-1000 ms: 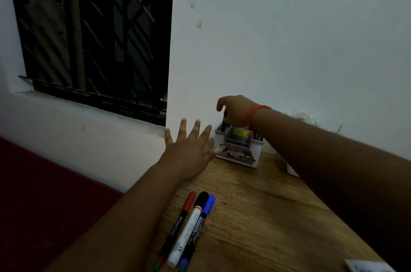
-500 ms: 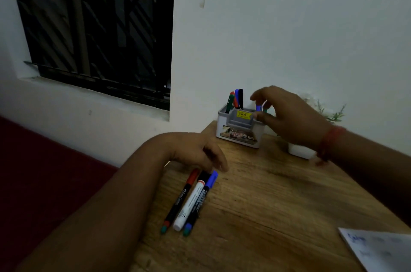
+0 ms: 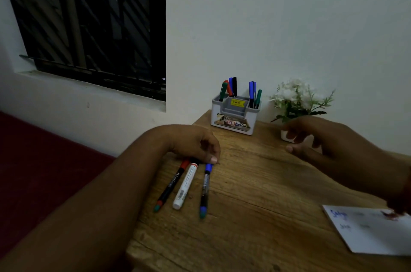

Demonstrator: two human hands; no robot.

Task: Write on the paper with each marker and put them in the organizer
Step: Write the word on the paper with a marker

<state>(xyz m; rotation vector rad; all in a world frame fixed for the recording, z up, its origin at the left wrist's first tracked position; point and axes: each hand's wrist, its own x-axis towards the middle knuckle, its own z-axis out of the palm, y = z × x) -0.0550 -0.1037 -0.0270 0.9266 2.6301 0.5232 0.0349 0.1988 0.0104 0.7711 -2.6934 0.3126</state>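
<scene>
Wooden desk (image 3: 266,193) pushed up against a white wall, dim light all round. Three markers lying loose around 9 o'clock of the desk's middle: red-capped marker (image 3: 171,185) furthest left, white marker (image 3: 185,186) just beside it, blue marker (image 3: 205,189) a bit apart on the right, all pointing roughly toward 12.

Left hand (image 3: 193,145) curled down over the far ends of those three, fingertips (image 3: 213,159) touching the blue one's cap. Pinching it or just resting on it? Honestly can't tell from this angle.

Right hand (image 3: 322,140) up in the air at about 2 o'clock, fingers loosely spread, nothing in it, a little blurred. Reddish band at the wrist, barely visible at the frame edge.

Grey-and-white organizer (image 3: 233,120) sitting at 12 against the wall, yellow sticker on its middle section. Left compartment packed with a green, red, blue and black marker; right compartment with two blue ones and a green.

Small white-flowered plant (image 3: 295,98) just right of the organizer, around 1 o'clock, pot partly hidden behind the right hand.

Paper (image 3: 373,234) down at 4 o'clock, near the desk's right edge, blue scribbles on it plus a faint red mark near the top.

Barred dark window (image 3: 89,22) up at 10 o'clock.
</scene>
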